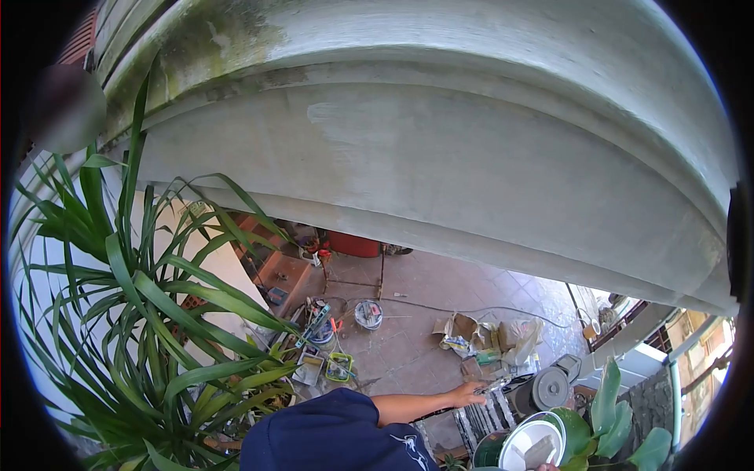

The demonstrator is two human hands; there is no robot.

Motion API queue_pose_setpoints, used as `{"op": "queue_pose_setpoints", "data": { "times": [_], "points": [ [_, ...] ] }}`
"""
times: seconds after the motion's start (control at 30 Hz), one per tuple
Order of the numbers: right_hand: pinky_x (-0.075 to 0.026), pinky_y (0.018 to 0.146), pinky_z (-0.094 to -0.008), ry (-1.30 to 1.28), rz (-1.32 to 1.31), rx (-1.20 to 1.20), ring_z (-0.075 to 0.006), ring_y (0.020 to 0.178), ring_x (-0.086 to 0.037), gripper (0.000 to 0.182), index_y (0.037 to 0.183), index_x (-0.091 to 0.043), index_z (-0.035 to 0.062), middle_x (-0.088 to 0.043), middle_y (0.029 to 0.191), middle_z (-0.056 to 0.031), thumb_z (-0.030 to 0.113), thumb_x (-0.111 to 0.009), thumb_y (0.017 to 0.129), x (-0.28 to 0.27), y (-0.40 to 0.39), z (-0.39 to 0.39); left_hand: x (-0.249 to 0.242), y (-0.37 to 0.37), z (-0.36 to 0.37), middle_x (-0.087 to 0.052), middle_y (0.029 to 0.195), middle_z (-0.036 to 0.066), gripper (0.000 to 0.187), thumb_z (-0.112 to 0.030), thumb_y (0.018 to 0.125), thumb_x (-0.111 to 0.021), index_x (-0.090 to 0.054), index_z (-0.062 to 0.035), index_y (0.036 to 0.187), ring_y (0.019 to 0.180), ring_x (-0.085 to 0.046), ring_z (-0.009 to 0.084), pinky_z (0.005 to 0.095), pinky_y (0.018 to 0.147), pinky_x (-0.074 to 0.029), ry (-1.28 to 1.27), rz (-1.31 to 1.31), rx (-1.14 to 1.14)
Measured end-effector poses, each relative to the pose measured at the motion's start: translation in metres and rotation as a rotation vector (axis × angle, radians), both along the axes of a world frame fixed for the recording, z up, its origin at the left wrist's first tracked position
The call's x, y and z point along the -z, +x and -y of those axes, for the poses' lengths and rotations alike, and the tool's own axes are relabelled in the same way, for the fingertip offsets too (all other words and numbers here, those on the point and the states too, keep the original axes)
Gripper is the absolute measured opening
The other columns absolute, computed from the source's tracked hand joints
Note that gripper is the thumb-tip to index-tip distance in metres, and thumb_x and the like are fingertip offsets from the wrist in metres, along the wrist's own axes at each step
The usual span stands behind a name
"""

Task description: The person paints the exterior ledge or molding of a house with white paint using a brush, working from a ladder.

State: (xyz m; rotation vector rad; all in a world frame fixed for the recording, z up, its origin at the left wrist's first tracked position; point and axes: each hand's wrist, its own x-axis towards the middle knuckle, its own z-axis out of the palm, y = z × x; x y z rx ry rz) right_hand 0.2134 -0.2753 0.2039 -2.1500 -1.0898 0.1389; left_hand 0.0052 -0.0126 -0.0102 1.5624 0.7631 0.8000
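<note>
My left hand (469, 395) reaches out at the lower middle, its fingers closed at the top end of a paint-spattered ladder (487, 420). The arm behind it comes from a navy sleeve (322, 428). Only a small part of my right hand (547, 467) shows at the bottom edge, by the rim of a white bucket (514, 447); its fingers are mostly cut off. Inside the bucket is a greyish flat piece (539, 451). A dark green container (488, 451) stands beside the bucket.
A grey curved wall (471, 165) spans the top. Long-leaved plants (157, 314) fill the left; broad leaves (609, 416) stand at right. Below on the tiled floor (408, 337) are a mixing bucket (368, 315), tools, torn bags (471, 334), a hose and a lidded grey bin (550, 388).
</note>
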Motion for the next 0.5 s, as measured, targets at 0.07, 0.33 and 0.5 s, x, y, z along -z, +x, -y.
{"op": "queue_pose_setpoints", "data": {
  "times": [0.07,0.33,0.5],
  "points": [
    [-0.051,0.061,-0.0306,0.086,-0.023,0.004,-0.0202,0.07,-0.065,0.023,0.092,-0.061,-0.001,-0.064,0.075,-0.0122,0.021,-0.062,0.094,0.005,0.002,0.001,0.005,0.002,-0.001,-0.065,0.116,0.017,0.062,-0.031,0.076,-0.073,-0.057,0.0023,0.125,0.109,-0.058,0.0243,0.0347,0.098,-0.042,-0.006,0.0,-0.006],
    [-0.044,0.059,-0.0228,0.463,-0.247,0.009,-0.0067,0.067,-0.05,0.017,0.096,-0.061,0.0027,-0.057,0.079,0.0003,0.019,-0.065,0.093,0.029,0.02,-0.001,0.016,-0.003,-0.005,-0.065,0.118,0.014,0.062,-0.033,0.073,-0.077,-0.06,0.0,0.123,0.111,-0.058,0.0237,0.0371,0.099,-0.042,-0.124,-0.061,0.013],
    [-0.045,0.065,-0.0263,0.363,-0.491,0.199,-0.0081,0.073,-0.054,0.017,0.091,-0.065,0.0024,-0.061,0.08,0.0012,0.017,-0.072,0.086,-0.013,0.004,-0.012,0.063,-0.007,-0.014,-0.067,0.093,0.008,0.043,-0.03,0.075,-0.078,-0.066,-0.0008,0.103,0.087,-0.061,0.0179,0.0335,0.081,-0.048,-0.159,-0.037,-0.063]
  ]
}}
